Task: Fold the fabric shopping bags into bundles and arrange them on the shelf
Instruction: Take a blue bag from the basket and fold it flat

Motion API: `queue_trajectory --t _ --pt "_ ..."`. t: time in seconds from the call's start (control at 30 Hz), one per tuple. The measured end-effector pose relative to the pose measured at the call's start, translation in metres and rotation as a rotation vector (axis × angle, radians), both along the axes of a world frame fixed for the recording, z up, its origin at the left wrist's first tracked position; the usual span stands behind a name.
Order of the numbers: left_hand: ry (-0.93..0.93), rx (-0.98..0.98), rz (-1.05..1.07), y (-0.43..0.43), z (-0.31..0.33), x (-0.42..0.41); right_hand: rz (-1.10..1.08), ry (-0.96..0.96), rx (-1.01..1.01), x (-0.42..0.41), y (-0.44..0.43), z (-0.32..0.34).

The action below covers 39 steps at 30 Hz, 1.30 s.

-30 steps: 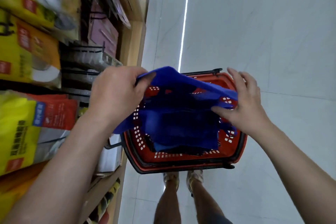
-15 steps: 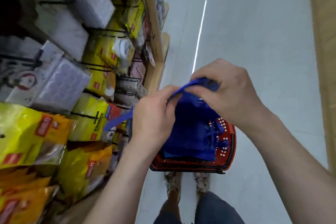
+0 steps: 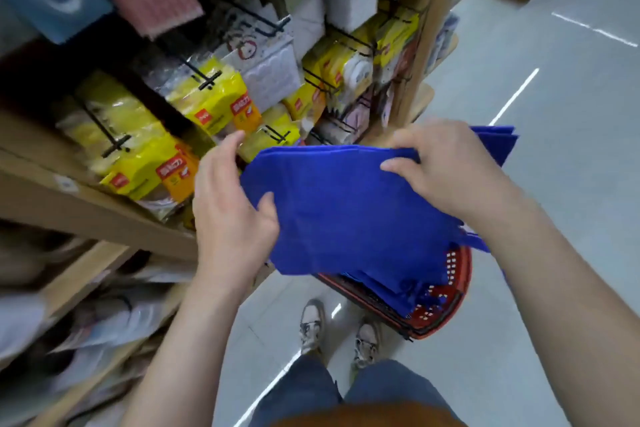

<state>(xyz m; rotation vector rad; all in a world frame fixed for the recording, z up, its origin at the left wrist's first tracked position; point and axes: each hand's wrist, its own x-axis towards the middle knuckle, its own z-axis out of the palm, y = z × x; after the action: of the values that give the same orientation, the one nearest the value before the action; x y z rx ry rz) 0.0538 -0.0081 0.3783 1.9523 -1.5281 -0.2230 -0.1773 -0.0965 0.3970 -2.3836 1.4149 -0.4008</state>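
The blue non-woven fabric shopping bag (image 3: pixel 346 211) is now stretched out as one flat, fairly smooth panel, held in the air in front of the person and above the basket. Half a second ago it was bunched up between two hands pinching close together. The hands have since drawn apart and pulled the cloth wide. The left hand (image 3: pixel 232 218) grips the bag's left edge, thumb on top and fingers behind. The right hand (image 3: pixel 450 166) is curled over the upper right edge, and a layered end of the bag sticks out past it. I take this as the bag laid out flat for folding; no bundle is made yet, and none can be made out on the shelf.

Just below the bag, the red perforated plastic shopping basket (image 3: pixel 453 302) stands on the floor and holds more blue bags (image 3: pixel 391 291), so much of the work seems to remain.

The view has also swung left, toward the light wooden shelf unit (image 3: pixel 90 218), where yellow plastic packets (image 3: pixel 145 159) hang on black hooks. The pale grey tiled floor (image 3: pixel 554 149) of a shop aisle runs off to the right, and the person's grey shoes (image 3: pixel 311 322) stand beside the basket
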Motion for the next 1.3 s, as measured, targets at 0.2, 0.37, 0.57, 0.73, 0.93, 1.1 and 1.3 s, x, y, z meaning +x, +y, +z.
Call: queue_trajectory --t 0.2,0.37,0.57,0.73,0.93,1.1,1.3 --pt "-0.11 0.221 -0.075 0.056 0.023 0.004 0.552 0.085 -0.143 0.112 0.045 0.031" --pt "0.061 -0.03 0.246 0.142 0.031 0.069 0.575 -0.289 -0.293 0.16 0.079 0.037" --pt "0.116 -0.057 0.41 0.276 0.068 0.144 0.51 -0.276 0.124 0.229 0.108 0.023" --pt "0.011 0.0 0.424 0.39 0.093 0.2 0.808 -0.27 0.299 0.337 0.188 0.029" --pt "-0.252 0.05 0.747 0.526 0.102 0.263 0.925 -0.503 0.438 0.443 0.328 0.036" --pt "-0.451 0.169 1.086 0.596 0.106 0.288 1.084 -0.516 0.237 0.486 0.433 0.053" --pt "-0.336 0.023 1.197 0.62 0.13 0.311 1.335 -0.405 -0.099 0.545 0.5 0.105"
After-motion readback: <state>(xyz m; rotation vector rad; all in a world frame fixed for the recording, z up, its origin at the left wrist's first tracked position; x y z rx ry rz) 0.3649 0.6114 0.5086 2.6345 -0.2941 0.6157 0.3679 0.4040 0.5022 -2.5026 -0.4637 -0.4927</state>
